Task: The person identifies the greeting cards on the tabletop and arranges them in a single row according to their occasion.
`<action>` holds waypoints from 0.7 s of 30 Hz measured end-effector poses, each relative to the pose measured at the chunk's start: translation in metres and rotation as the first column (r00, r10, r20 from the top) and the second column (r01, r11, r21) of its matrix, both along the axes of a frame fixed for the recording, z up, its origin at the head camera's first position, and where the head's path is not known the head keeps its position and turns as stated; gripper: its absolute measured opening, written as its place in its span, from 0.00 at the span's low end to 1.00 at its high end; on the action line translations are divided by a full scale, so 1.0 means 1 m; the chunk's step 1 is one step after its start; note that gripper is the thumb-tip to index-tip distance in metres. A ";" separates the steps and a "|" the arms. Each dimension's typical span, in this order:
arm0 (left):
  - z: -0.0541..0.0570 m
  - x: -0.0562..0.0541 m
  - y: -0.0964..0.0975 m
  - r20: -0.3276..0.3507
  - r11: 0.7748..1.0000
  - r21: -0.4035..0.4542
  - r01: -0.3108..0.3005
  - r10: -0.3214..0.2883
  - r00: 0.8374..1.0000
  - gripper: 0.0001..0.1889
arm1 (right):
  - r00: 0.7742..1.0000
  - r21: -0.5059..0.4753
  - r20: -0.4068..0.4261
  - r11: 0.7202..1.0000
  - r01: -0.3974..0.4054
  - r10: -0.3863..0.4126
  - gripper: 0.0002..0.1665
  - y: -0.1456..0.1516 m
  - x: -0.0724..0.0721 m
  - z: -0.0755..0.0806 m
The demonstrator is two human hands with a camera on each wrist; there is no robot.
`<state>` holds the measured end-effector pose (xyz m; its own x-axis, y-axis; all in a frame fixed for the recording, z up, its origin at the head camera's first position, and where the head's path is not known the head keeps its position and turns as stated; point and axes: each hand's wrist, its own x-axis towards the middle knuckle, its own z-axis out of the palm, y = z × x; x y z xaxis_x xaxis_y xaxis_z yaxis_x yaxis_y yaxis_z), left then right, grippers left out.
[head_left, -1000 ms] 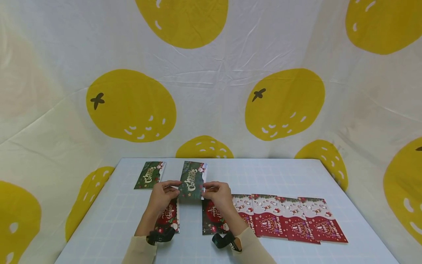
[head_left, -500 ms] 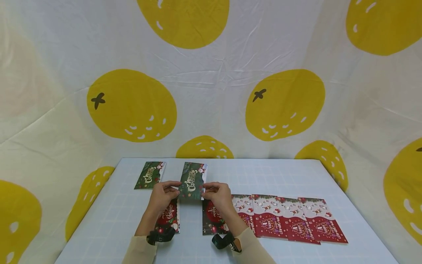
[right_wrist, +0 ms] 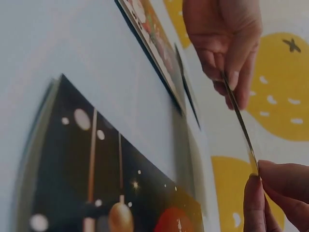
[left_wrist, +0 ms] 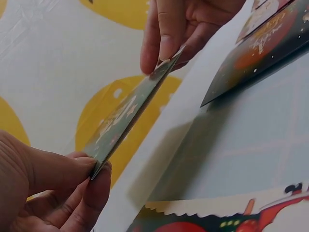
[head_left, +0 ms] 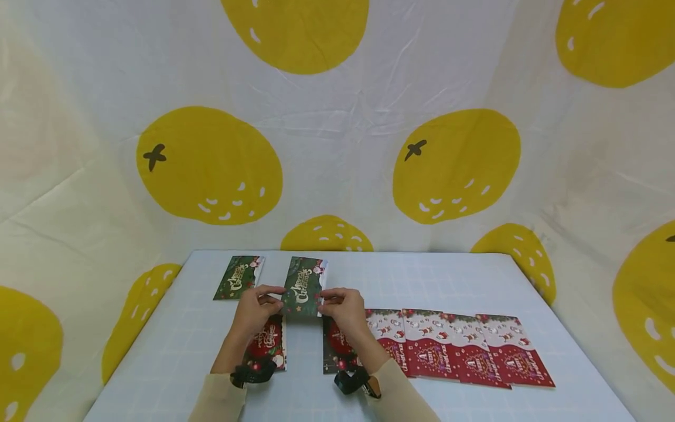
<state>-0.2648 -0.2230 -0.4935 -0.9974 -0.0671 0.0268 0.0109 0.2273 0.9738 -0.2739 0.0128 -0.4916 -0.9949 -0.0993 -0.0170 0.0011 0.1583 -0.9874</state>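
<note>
Between both hands a green Christmas card (head_left: 303,287) is held up off the table, its gold lettering facing the head camera. The left hand (head_left: 252,310) pinches its left edge between thumb and fingers; the right hand (head_left: 344,310) pinches the right edge the same way. Seen in the left wrist view, the card (left_wrist: 133,113) is nearly edge-on, clear of the surface, with its shadow below. Under the left wrist lies a card with a red ornament (head_left: 271,343), partly hidden by the arm. A dark card with a red circle (head_left: 336,346) lies beneath the right forearm.
Another green Christmas card (head_left: 239,278) lies at the back left of the white table (head_left: 422,281). To the right, several red-and-white cards (head_left: 482,357) overlap in a row. A cloth with yellow fruit prints (head_left: 337,158) hangs behind the table.
Both hands and the held green card have shifted very slightly left. The hold on both edges is unchanged, and the cards on the table lie as before.
</note>
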 end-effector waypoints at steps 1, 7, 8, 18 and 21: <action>0.001 -0.001 -0.002 0.000 1.000 -0.015 -0.004 0.004 1.000 0.16 | 1.000 0.008 -0.007 1.000 -0.001 0.001 0.15 -0.002 -0.002 0.001; 0.009 -0.009 -0.011 0.007 0.995 -0.099 -0.021 0.022 1.000 0.16 | 0.998 0.065 -0.057 0.998 0.017 -0.014 0.13 -0.016 -0.013 0.004; 0.010 -0.011 -0.013 0.009 0.993 -0.116 -0.024 0.026 1.000 0.16 | 0.998 0.068 -0.066 0.997 0.021 -0.017 0.13 -0.019 -0.015 0.004; 0.015 -0.027 -0.035 0.013 0.947 -0.315 -0.067 0.075 0.997 0.14 | 0.993 0.144 -0.114 0.988 0.049 -0.033 0.13 -0.050 -0.032 0.009; 0.016 -0.033 -0.041 0.004 0.935 -0.345 -0.077 0.083 0.997 0.13 | 0.992 0.178 -0.119 0.983 0.053 -0.032 0.13 -0.059 -0.039 0.009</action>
<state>-0.2978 -0.2641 -0.4778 -0.9896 -0.1365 0.0446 -0.0379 0.5480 0.8356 -0.3124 -0.0460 -0.4825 -0.9945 -0.0629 0.0840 -0.1004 0.3363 -0.9364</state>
